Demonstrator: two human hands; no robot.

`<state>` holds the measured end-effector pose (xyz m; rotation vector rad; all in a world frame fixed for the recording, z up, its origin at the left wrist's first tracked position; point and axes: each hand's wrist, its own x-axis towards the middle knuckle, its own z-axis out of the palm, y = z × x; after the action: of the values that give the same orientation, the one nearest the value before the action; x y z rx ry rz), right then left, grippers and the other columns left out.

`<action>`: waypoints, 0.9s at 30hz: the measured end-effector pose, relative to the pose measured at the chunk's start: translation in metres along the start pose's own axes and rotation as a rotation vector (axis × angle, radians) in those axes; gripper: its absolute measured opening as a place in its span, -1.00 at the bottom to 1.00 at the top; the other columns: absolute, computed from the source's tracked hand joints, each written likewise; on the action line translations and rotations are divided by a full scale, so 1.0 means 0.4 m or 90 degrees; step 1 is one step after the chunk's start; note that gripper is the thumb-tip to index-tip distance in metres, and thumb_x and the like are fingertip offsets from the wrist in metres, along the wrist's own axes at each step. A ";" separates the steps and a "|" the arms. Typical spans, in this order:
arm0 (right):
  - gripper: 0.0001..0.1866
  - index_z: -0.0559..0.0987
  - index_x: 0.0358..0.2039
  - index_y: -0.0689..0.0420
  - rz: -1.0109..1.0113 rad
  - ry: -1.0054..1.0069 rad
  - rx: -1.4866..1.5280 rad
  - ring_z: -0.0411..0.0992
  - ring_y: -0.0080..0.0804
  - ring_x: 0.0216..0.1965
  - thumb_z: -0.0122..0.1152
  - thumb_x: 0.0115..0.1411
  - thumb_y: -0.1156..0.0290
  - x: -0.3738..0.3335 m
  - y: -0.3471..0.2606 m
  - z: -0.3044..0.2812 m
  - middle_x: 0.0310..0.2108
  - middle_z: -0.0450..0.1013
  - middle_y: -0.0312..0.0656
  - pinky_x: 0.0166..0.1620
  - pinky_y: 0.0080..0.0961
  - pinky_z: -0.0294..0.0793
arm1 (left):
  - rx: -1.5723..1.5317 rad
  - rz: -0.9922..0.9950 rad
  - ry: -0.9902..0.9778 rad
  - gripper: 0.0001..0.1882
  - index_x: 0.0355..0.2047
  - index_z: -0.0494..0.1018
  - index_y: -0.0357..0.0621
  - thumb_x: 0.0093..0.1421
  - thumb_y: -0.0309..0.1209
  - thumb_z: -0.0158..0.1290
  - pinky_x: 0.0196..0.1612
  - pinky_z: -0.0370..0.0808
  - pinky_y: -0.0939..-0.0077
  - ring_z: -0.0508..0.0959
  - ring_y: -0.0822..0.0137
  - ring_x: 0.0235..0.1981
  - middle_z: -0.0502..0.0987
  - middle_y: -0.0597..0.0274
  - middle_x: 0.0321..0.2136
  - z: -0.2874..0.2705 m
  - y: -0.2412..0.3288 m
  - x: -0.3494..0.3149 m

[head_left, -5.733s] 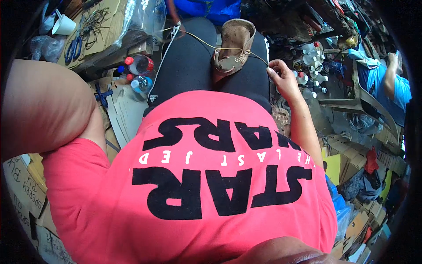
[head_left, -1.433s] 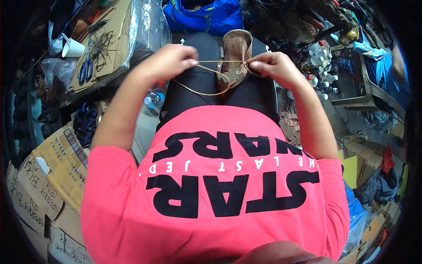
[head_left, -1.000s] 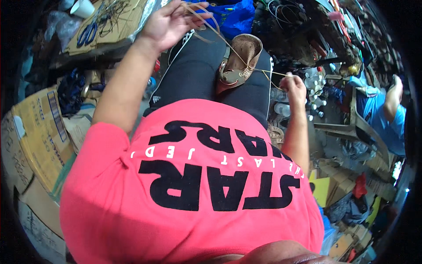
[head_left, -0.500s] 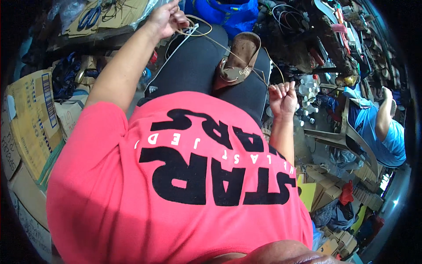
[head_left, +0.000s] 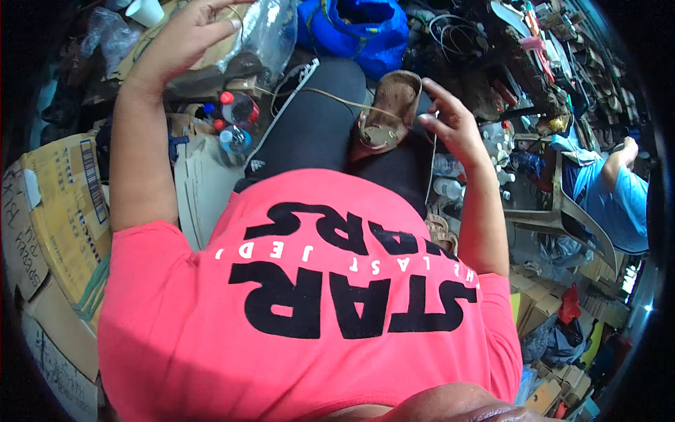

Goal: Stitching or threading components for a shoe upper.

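Note:
A brown, half-made-looking shoe rests on my dark trousers, over the thigh on the right. From it a thin tan cord runs left across my lap, its far part trailing past the thigh. My right hand is beside the shoe, index finger and thumb spread at its right edge; whether they touch it I cannot tell. Up at the left, my left hand reaches over a cardboard-covered surface, thumb and index apart. Its fingertips lie near the picture's top edge, by a thin curved strand, with no grip on it visible.
A blue bag lies ahead of my knees. Small bottles stand left of my thigh, more bottles at the right. Cardboard boxes line the left. Beside a plastic chair, a person in blue sits at the right.
My left hand has let go of the cord and moved left over the cardboard. My right hand has opened and come to the shoe's edge. The cord has slackened across my lap.

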<state>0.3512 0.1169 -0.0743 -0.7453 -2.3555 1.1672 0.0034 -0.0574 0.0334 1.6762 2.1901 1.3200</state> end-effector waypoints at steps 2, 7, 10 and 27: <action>-0.57 0.50 -0.11 0.04 0.055 -0.060 -0.143 0.24 -0.54 -0.48 0.40 -0.03 0.33 0.039 -0.048 0.009 -0.53 0.25 -0.36 -0.38 -0.56 0.30 | -0.084 -0.055 -0.163 -0.54 0.09 0.39 -0.10 0.16 -0.35 0.07 0.00 0.36 0.62 0.46 0.44 -0.09 0.49 0.23 -0.09 -0.207 -0.095 0.038; -0.70 0.46 -0.33 0.12 0.181 -0.029 -0.062 0.16 -0.66 -0.53 0.39 -0.02 0.33 0.035 0.019 0.001 -0.62 0.16 -0.42 -0.46 -0.64 0.21 | 0.083 -0.154 0.167 -0.58 0.09 0.42 -0.06 0.25 -0.22 0.01 -0.52 0.14 0.83 0.21 0.75 -0.61 0.52 0.37 -0.07 -0.598 -0.110 0.017; -0.76 0.45 -0.49 0.19 0.172 0.044 -0.004 0.19 -0.66 -0.54 0.36 -0.01 0.38 0.040 0.018 0.011 -0.65 0.27 -0.36 -0.45 -0.61 0.26 | 0.508 -0.153 0.486 -0.26 0.17 0.27 -0.06 0.08 0.06 0.12 0.15 0.24 0.29 0.42 0.14 0.06 0.41 0.04 0.05 -0.648 -0.125 -0.025; -0.71 0.50 -0.52 0.19 0.244 0.047 -0.088 0.31 -0.47 -0.58 0.33 0.04 0.23 0.003 0.032 0.043 -0.64 0.41 -0.15 -0.41 -0.46 0.34 | 0.116 0.319 -0.469 -0.67 -0.45 0.41 -0.20 -0.09 -0.24 0.24 -0.30 0.51 0.22 0.57 0.03 -0.44 0.51 0.02 -0.54 0.395 0.089 -0.207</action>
<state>0.3444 0.1138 -0.0941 -1.3100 -2.3118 1.1042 0.1469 -0.0342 -0.0757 2.3760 1.5426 0.4036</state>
